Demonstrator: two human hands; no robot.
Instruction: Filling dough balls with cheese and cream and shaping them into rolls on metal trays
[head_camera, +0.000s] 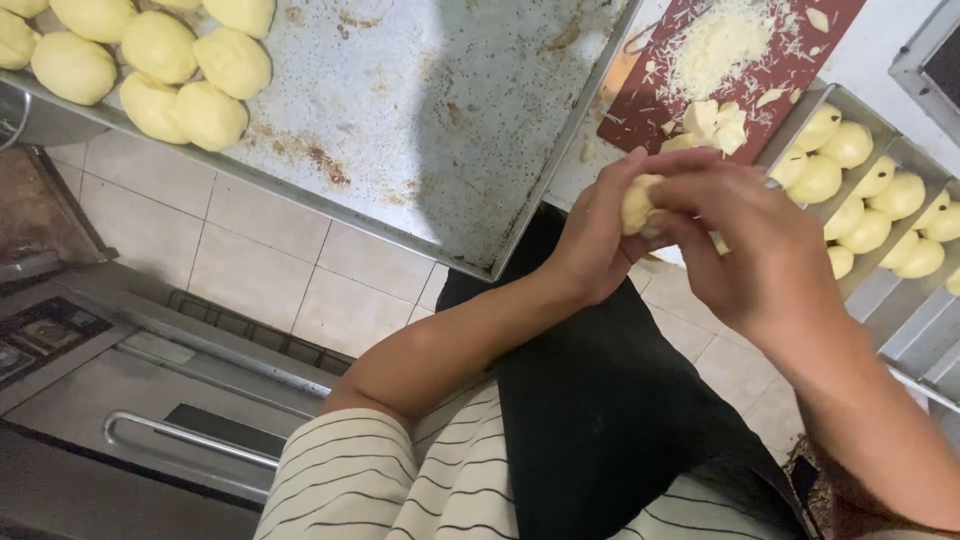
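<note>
the big metal tray (430, 120) is mostly bare, with round dough balls (160, 70) only in its far corner. a red cutting board (760, 70) holds grated cheese (715, 40) and some cheese cubes (715, 125). beside it, narrower pans (880, 130) are filled with more shaped balls. the left hand (590, 240) cups a dough piece (640, 203) in front of the body, just before the board, and the right hand (760, 250) has its fingers closed together over the piece, pinching it. i judge that the step is closing and rounding the dough; this needs an even pinch so the seam is tight.
</note>
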